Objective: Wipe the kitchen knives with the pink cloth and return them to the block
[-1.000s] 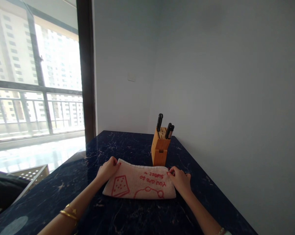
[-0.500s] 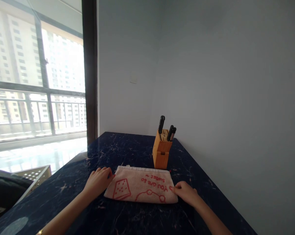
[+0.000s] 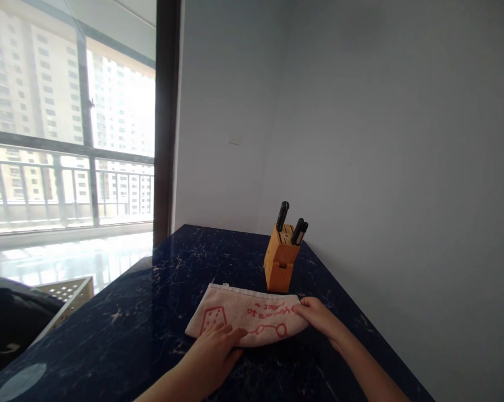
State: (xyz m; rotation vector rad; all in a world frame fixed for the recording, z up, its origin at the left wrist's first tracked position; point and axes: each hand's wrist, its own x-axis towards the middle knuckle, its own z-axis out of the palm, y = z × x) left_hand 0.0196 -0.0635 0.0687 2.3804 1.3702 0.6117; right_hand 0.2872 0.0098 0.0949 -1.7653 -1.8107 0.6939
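A pink towel (image 3: 252,312) with red drawings and lettering lies folded on the dark blue marbled table (image 3: 218,257). My left hand (image 3: 220,349) rests over the towel's near edge, left of its middle, with the fingers apart and on the cloth. At the towel's right side, my right hand (image 3: 318,318) pinches the edge between thumb and fingers, and the cloth there is slightly raised. Just behind the towel stands a wooden knife block (image 3: 280,262) with black-handled knives in it.
A white perforated chair (image 3: 73,296) with dark cloth (image 3: 17,318) over it stands left of the table. Grey walls rise behind and to the right. A large window (image 3: 67,167) is at the left.
My left hand has let go of the towel's left edge and moved right, onto its front part. My right hand still holds the right side, where the cloth is now lifted and bent.
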